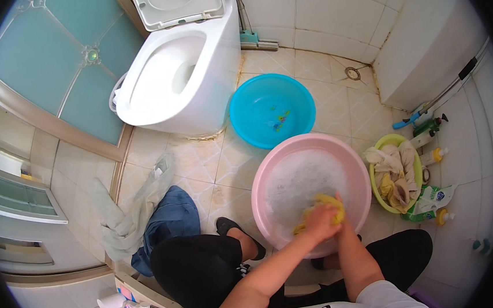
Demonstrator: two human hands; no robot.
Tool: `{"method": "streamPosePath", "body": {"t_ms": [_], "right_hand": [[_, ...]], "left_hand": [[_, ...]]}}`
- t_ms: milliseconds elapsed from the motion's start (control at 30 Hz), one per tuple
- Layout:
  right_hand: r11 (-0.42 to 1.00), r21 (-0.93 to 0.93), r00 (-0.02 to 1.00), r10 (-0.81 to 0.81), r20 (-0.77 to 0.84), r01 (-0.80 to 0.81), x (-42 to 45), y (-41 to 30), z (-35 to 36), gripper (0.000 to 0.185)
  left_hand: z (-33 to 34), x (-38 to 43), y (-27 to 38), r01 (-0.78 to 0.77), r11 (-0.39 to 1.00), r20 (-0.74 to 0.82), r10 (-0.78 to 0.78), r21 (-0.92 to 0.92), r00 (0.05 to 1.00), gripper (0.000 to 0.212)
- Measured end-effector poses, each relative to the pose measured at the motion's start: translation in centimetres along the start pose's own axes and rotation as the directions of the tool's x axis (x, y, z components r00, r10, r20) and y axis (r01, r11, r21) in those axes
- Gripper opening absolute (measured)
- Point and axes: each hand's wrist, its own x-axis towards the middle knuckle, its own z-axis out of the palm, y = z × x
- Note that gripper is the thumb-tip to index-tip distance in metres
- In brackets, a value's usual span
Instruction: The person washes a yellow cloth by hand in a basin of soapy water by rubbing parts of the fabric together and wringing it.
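A yellow cloth is bunched between my two hands over the near right part of a pink plastic basin. My left hand is closed around it, fingers curled and knuckles up. Pressed close beside, my right hand also grips the cloth, partly hidden by the cloth and my left hand. Cloudy water with white suds fills the bottom of the basin. The basin stands on the tiled floor before my knees.
A blue plastic basin touches the pink one's far side, near the toilet. At right, a green basin holds crumpled clothes, with bottles beside it. Grey trousers and blue denim lie at left.
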Motion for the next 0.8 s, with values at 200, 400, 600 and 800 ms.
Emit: {"method": "streamPosePath", "body": {"t_ms": [200,400,600,800], "right_hand": [[0.997,0.047,0.956,-0.066,0.285,0.054,-2.6,-1.7,3.6,0.037],[0.991,0.064,0.913,-0.129,0.386,0.114,-3.5,-0.5,5.4,0.038],[0.876,-0.285,0.907,-0.418,-0.047,0.389,-8.5,3.8,12.9,0.031],[0.652,-0.564,0.804,-0.594,0.037,0.507,-11.2,4.0,15.8,0.025]], "left_hand": [[-1.4,-2.0,6.8,-0.287,0.956,-0.149,0.293,0.063,0.944,0.020],[-3.7,-1.0,6.5,-0.265,0.946,-0.481,0.324,0.188,0.814,0.017],[-7.5,-1.2,4.0,0.353,0.934,-0.412,-0.343,-0.053,0.844,0.023],[-6.0,-3.5,-5.1,0.339,0.928,-0.438,-0.371,-0.153,0.819,0.029]]}}
